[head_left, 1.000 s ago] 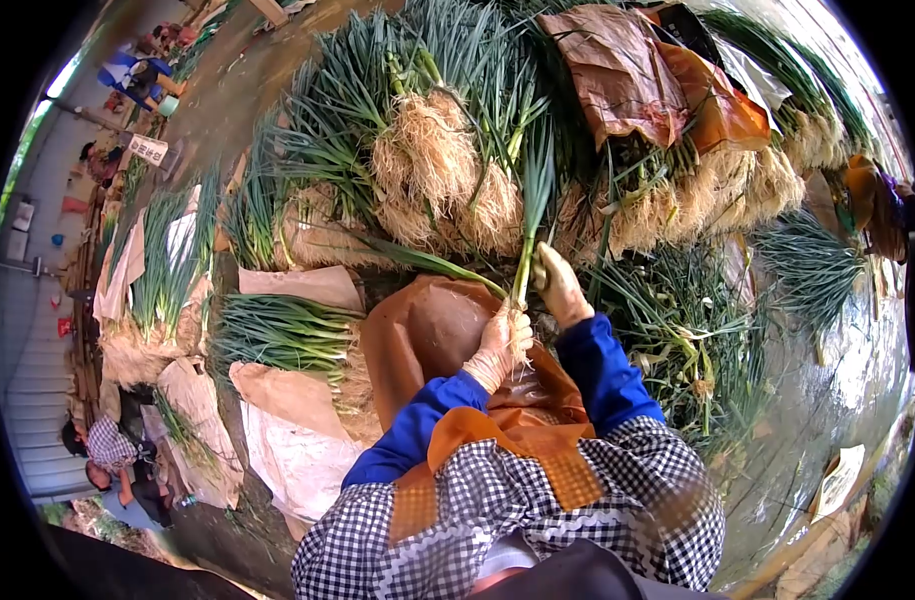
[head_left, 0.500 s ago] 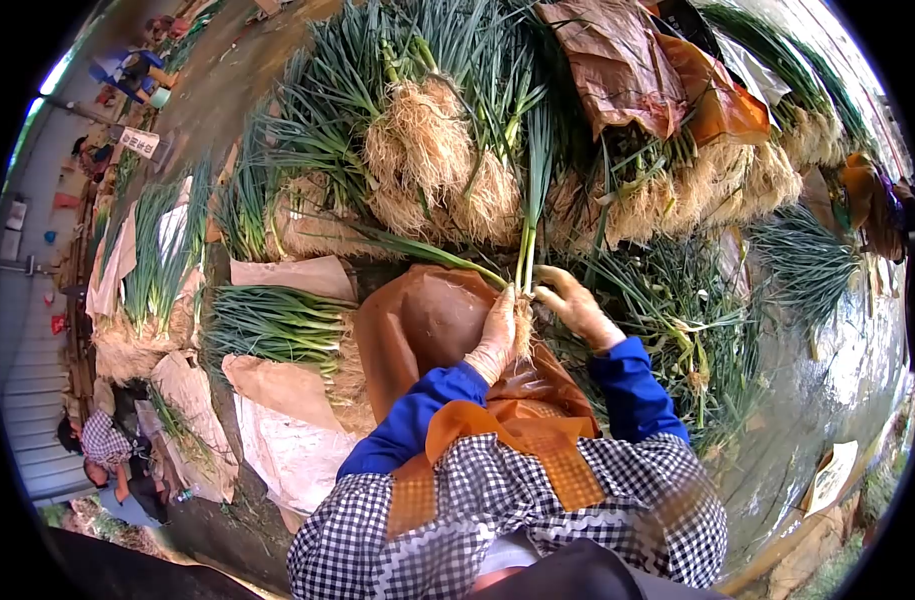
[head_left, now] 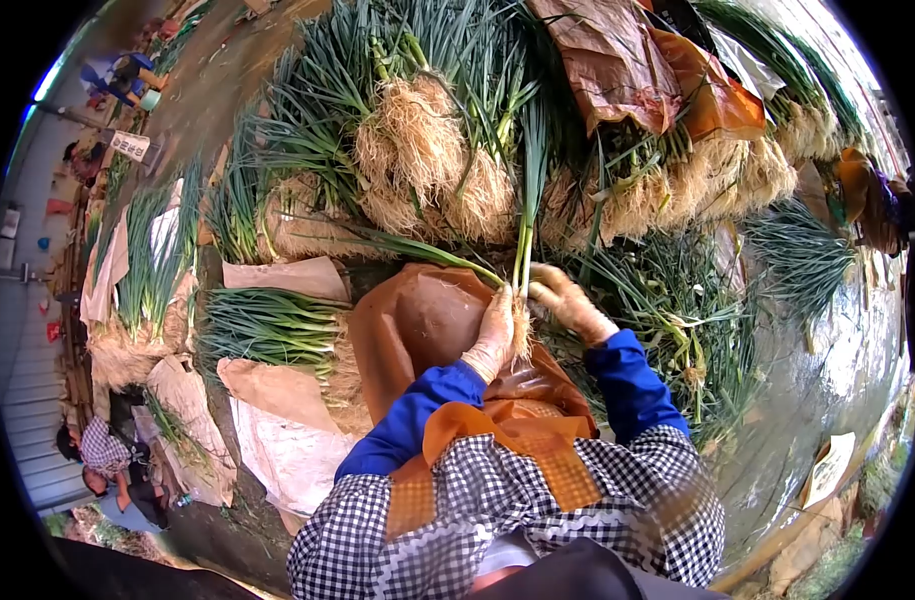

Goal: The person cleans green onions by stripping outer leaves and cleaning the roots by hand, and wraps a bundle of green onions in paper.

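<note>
In front of my apron, my left hand point(head_left: 491, 337) is closed around a few spring onions point(head_left: 523, 245) just above their pale, stringy roots. Their green leaves point away from me, and one stalk bends off to the left. My right hand point(head_left: 575, 305) is on the other side, thumb and fingers pinched together at the white lower stalks. Whether it grips a loose outer layer or the stalks themselves is too small to see. An orange-brown plastic apron point(head_left: 422, 315) covers my lap beneath both hands.
A big pile of spring onions point(head_left: 417, 140) lies ahead, roots toward me. Loose leaves and trimmings point(head_left: 677, 330) heap up on the right. At left is a laid-out bunch point(head_left: 272, 325) near brown paper point(head_left: 277, 390). Another person point(head_left: 105, 450) sits far left.
My right hand has shifted very slightly left and up along the stalks. My left hand keeps its hold, and the whole view has moved a little.
</note>
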`<state>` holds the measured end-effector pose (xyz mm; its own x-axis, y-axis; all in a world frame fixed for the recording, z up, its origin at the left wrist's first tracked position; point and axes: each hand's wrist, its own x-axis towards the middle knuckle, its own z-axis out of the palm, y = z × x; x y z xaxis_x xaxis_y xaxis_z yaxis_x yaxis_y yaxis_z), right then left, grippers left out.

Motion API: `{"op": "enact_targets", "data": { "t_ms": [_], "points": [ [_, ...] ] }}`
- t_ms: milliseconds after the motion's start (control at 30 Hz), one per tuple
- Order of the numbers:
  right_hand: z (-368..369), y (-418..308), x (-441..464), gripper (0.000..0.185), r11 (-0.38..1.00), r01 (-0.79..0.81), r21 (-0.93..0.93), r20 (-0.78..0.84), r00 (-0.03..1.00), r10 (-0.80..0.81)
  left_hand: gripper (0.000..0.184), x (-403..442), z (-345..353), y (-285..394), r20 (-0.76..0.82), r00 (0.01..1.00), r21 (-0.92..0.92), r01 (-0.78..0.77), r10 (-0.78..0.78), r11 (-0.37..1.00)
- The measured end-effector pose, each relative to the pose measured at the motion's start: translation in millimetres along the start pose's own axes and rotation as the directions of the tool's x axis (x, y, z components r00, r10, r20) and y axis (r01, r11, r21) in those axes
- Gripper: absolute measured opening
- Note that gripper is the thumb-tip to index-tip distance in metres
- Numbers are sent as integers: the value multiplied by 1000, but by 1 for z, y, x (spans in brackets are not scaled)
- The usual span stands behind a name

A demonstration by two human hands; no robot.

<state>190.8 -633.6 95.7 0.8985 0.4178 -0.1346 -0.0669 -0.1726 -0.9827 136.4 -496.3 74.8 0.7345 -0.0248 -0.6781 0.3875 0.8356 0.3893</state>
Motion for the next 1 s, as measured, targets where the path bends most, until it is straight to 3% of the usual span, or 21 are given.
{"op": "enact_targets", "data": {
  "t_ms": [33, 67, 133, 167, 200, 233, 267, 300, 333, 367, 400, 433, 467, 500, 667, 733, 800, 867, 900, 967, 1000],
  "points": [
    [10, -11, 3, 41, 995, -15, -94, 133, 991, 27, 24, -2, 7, 1, -64, 997, -72, -46, 41, 996],
    [14, -27, 4, 41, 981, -14, -192, 256, 965, 64, 25, 6, 3, 5, -47, 998, -197, 36, -46, 980],
    [13, -27, 4, 38, 869, 167, -466, 197, 977, -82, 29, -5, 6, 12, -95, 974, -219, 179, -204, 959],
    [1, -28, 7, 37, 822, 222, -524, 240, 965, -107, 33, -17, -10, 31, 221, 931, 167, 257, -290, 952],
    [-13, -33, 10, 39, 771, 273, -575, 285, 950, -124, 39, -29, -3, 49, 225, 939, 57, 252, -259, 966],
    [-30, -49, 17, 40, 804, 110, -584, 155, 988, -22, 40, -43, 7, 69, 360, 907, 50, 214, -217, 976],
    [-41, -5, 40, 39, 1000, -9, 4, -122, 993, 9, 42, -56, 18, 90, 492, 853, 44, 172, -172, 984],
    [-55, -12, 64, 36, 938, -13, -347, -225, 972, -70, 42, -67, 26, 103, 549, 834, -9, 67, -51, 998],
    [-69, -21, 87, 34, 759, -104, -643, -325, 934, -147, 43, -77, 34, 113, 596, 800, -71, -37, 72, 997],
    [-72, -25, 113, 32, 766, -138, -628, -343, 932, -113, 38, -84, 44, 123, 641, 753, -92, -122, 153, 988],
    [-68, -15, 141, 33, 790, -46, -612, -363, 903, -228, 36, -101, 61, 132, 609, 772, -80, -170, 183, 982],
    [-67, -13, 166, 39, 738, -177, -651, -350, 933, -86, 35, -96, 65, 136, 627, 761, -14, -202, 166, 979],
    [-62, -17, 191, 41, 544, -357, -759, -379, 922, 76, 33, -90, 70, 140, 644, 751, 53, -235, 147, 970],
    [-58, -12, 212, 43, 502, -400, -767, -392, 911, 127, 30, -89, 75, 134, 553, 813, 147, -310, 182, 939],
    [-58, -15, 222, 31, 465, -352, -812, -298, 936, 187, 27, -48, 42, 82, 516, 856, 34, 11, -27, 999],
    [-66, -38, 199, 38, 467, -397, -790, -279, 911, 303, 24, -42, 29, 72, 512, 859, 30, 6, -20, 1000],
    [-75, -29, 164, 40, 565, -305, -767, -208, 950, 231, 18, -32, 15, 60, 409, 909, -109, -39, 80, 993],
    [-73, -14, 115, 38, 777, -381, -501, -250, 923, 292, 19, -19, -3, 49, 451, 892, -144, 44, 26, 989],
    [-70, -23, 83, 37, 854, -381, -354, -156, 924, 348, 20, -20, 1, 41, 358, 934, -117, 30, 14, 993],
    [-56, -37, 33, 34, 921, -387, -51, -20, 922, 387, 22, -31, 20, 33, 225, 974, -19, 48, -42, 999],
    [-44, -38, 14, 32, 917, -387, 96, 15, 922, 388, 22, -29, 15, 22, 260, 957, 32, 125, -129, 992]
  ]
}}
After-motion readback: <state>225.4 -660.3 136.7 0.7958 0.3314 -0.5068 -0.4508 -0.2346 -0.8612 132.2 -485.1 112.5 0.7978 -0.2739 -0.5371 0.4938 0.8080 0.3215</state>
